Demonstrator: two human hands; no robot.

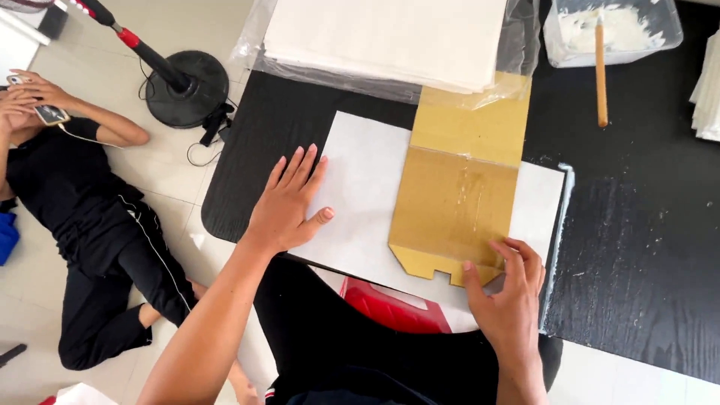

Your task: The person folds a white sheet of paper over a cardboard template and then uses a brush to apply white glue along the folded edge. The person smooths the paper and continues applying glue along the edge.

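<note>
A flat brown cardboard blank [457,191] lies on a white sheet of paper [364,187] on the black table [637,225]. My left hand [289,202] rests flat, fingers spread, on the paper's left edge. My right hand [510,289] pinches the near tabbed edge of the cardboard between thumb and fingers. The far end of the cardboard runs under a plastic-wrapped stack of white sheets [386,37].
A clear tub of white paste [611,30] with a wooden stick [600,71] stands at the back right. More white sheets [706,82] sit at the right edge. On the floor to the left, a person in black [82,202] lies holding a phone, beside a fan base [187,86].
</note>
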